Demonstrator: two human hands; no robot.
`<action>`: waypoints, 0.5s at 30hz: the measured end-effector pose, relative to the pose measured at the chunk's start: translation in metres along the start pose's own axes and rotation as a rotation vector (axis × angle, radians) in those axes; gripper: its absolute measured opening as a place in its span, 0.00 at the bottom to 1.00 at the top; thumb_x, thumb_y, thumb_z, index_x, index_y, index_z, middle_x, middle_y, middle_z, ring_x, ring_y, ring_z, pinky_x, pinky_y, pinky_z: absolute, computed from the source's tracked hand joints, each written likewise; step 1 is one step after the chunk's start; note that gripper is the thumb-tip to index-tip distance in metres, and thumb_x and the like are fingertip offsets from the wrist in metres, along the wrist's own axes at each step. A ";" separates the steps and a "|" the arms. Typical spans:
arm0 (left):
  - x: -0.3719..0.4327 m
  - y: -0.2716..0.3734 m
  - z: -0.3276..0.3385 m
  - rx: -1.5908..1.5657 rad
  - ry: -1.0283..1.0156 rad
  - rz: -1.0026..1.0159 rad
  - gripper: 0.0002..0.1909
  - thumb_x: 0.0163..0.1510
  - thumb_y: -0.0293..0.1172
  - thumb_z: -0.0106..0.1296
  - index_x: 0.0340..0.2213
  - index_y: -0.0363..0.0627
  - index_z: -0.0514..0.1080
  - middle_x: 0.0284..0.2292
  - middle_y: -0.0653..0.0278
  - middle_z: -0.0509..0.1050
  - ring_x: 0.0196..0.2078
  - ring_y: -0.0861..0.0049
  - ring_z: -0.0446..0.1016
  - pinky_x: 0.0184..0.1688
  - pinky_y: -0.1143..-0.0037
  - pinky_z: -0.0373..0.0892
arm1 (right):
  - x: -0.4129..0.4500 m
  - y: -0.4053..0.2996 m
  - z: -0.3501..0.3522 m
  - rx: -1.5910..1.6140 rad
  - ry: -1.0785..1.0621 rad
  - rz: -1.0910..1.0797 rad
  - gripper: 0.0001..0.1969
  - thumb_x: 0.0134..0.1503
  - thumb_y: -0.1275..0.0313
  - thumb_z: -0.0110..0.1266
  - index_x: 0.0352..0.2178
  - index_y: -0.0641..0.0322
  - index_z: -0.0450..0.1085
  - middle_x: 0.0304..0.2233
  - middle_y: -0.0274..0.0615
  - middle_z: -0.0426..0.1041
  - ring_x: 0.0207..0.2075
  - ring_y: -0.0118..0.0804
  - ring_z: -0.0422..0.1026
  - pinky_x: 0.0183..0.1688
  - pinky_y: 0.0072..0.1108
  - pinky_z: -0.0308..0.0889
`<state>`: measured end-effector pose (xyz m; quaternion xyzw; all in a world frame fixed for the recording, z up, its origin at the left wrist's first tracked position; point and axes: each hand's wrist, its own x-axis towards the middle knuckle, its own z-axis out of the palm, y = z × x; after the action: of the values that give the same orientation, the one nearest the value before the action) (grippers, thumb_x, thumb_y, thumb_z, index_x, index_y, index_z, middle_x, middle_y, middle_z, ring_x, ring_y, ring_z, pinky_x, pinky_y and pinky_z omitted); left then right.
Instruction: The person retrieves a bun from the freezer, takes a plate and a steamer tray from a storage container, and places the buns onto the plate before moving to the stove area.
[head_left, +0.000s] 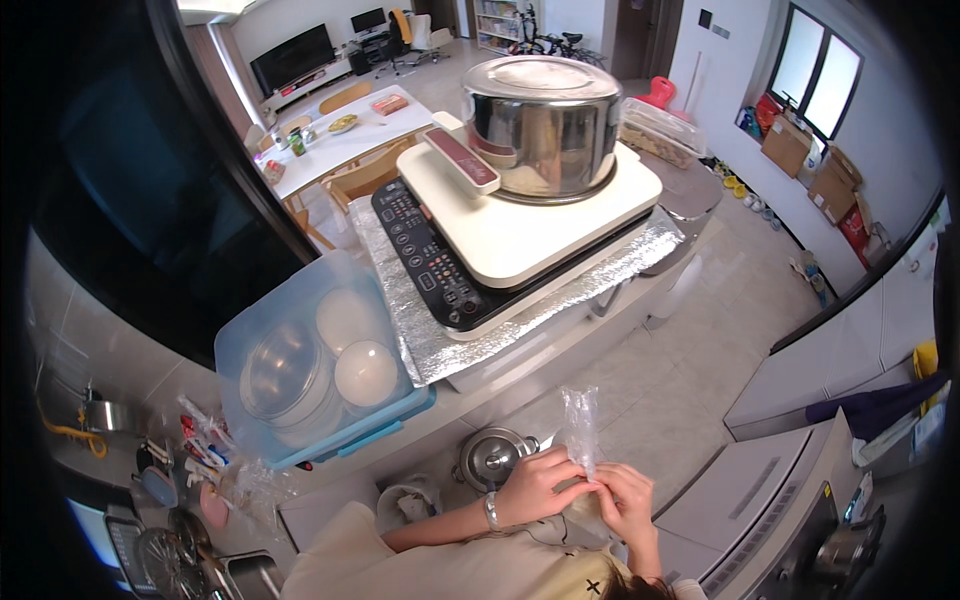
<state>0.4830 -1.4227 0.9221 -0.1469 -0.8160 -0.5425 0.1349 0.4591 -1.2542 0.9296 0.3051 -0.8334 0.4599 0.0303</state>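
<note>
In front of my body, both hands meet at the gathered neck of a clear plastic bag (580, 420). My left hand (536, 484), with a silver bracelet (491, 511) at its wrist, pinches the plastic from one side. The fingertips of my right hand (627, 496) close on the same twisted part from the other side. Crinkled plastic stands up above my fingers. Below them the bag is largely hidden by my hands, and its contents are hard to make out.
Ahead, a steel pot (541, 131) sits on a cream-topped cooker (540, 232) over foil (510, 330). A blue translucent bin (247, 337) holding bowls stands left of it. Below are a lidded pot (493, 459) and a lined waste bin (386, 504). Grey cabinets (739, 499) stand at right.
</note>
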 end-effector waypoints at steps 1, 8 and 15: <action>0.001 0.001 0.000 -0.006 -0.010 0.008 0.10 0.39 0.30 0.59 0.25 0.41 0.72 0.28 0.60 0.72 0.28 0.70 0.71 0.30 0.77 0.67 | 0.000 0.001 0.000 -0.007 0.011 0.006 0.08 0.41 0.80 0.52 0.27 0.64 0.70 0.29 0.42 0.73 0.32 0.40 0.73 0.34 0.23 0.68; 0.006 0.007 0.008 0.200 0.028 0.135 0.08 0.44 0.30 0.55 0.23 0.41 0.67 0.22 0.61 0.69 0.24 0.67 0.69 0.26 0.74 0.66 | -0.004 -0.001 0.002 -0.165 0.085 -0.034 0.10 0.42 0.80 0.52 0.29 0.62 0.70 0.32 0.39 0.73 0.34 0.37 0.73 0.32 0.22 0.68; -0.005 0.002 0.021 0.153 0.027 0.073 0.07 0.44 0.30 0.54 0.24 0.42 0.67 0.21 0.60 0.69 0.20 0.66 0.70 0.21 0.74 0.66 | -0.018 -0.002 0.000 -0.229 0.183 -0.060 0.10 0.40 0.80 0.53 0.29 0.63 0.70 0.30 0.38 0.73 0.32 0.36 0.73 0.31 0.22 0.68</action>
<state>0.4875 -1.4025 0.9141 -0.1586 -0.8473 -0.4752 0.1764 0.4748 -1.2465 0.9254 0.2813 -0.8646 0.3868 0.1544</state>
